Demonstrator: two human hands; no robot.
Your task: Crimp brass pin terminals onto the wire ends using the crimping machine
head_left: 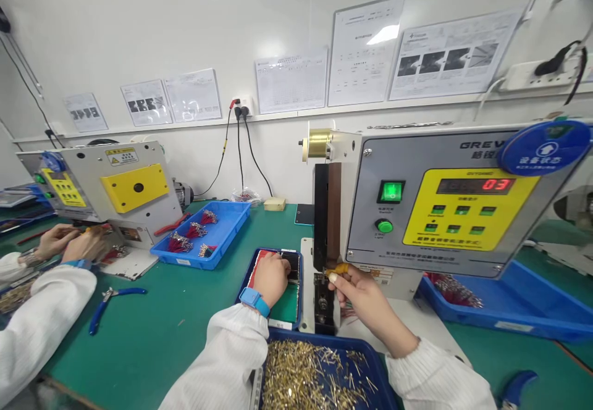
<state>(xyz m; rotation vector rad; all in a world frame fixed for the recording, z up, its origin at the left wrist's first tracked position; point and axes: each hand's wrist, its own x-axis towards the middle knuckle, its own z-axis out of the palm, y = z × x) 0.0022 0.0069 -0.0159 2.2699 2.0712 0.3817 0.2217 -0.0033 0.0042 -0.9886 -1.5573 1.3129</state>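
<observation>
My left hand, with a blue wrist strap, rests over a small blue tray of red wires and black wires. Its fingers are curled down, and what they grip is hidden. At the working jaws of a grey machine, my right hand is closed in a pinch. A yellow cover shows at its index finger; the small piece between the fingertips cannot be made out. Just below sits a dark blue tray of loose gold-coloured metal pins.
A blue bin with bundled wires stands right, blue-handled pliers in front. At left are another blue bin, cutting pliers and a second machine, where a co-worker's hands are busy.
</observation>
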